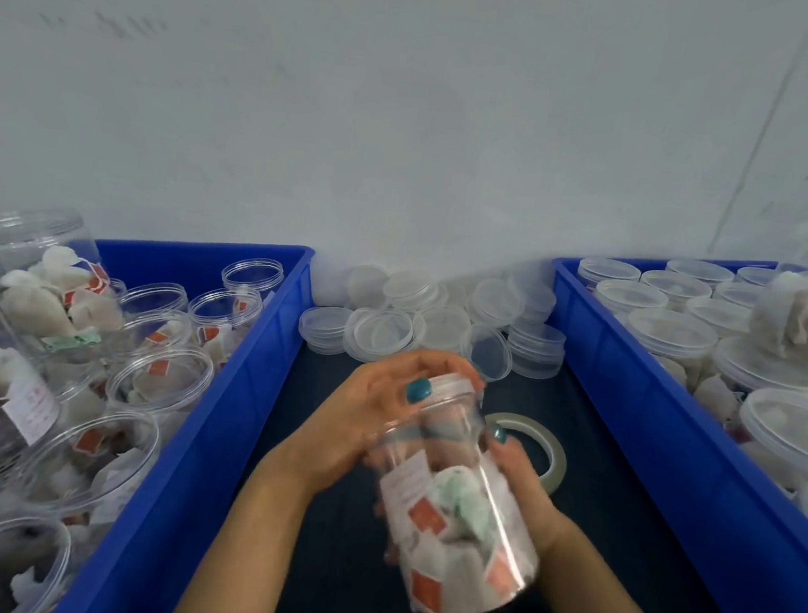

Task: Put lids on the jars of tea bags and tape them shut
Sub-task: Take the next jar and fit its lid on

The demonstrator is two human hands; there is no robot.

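Left hand point(363, 415) gripped the clear lid point(453, 386) on top of the tea-bag jar point(456, 521), thumb on the lid's rim. Right hand point(520, 468) wrapped the jar's body lower down. Jar was held tilted over the dark table point(618, 520), lid end away from the person, blurred. Tape roll point(556, 454) lay flat just right of the grip. Loose lids point(420, 317) were piled beyond. Blue bin of open jars point(219, 388) sat left of the grip, blue bin of lidded jars point(651, 416) right.

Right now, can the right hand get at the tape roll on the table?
Probably yes, but not at once. The tape lies just beyond the right hand with nothing between them, yet that hand grips the jar and would have to let go first.
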